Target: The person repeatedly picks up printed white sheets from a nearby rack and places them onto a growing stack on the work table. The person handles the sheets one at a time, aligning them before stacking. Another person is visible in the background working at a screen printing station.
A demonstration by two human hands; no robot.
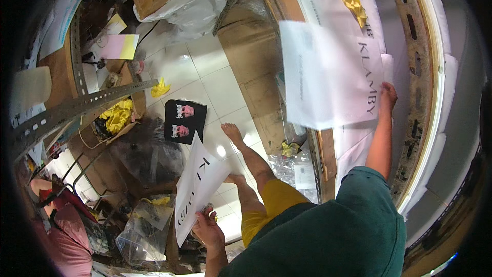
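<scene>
My left hand (209,230) pinches the edge of a white sheet (197,190) with dark lettering, which hangs tilted above the floor. Stretched out to the right, my right hand (388,96) grips the right edge of another large white sheet (323,82), also lettered. That sheet is over a shelf where similar lettered sheets (328,0) lie. A crumpled yellow scrap (353,7) rests on those sheets. On the tiled floor, beyond the left sheet, lies a black piece (185,118) with two pink printed figures.
Slotted metal shelf posts stand at left (77,107) and right (410,46). Flattened cardboard (246,56) covers part of the floor. A carton (125,79) holds yellow scraps (118,115). Clear plastic (143,231) lies at lower left, near a person in pink (72,236).
</scene>
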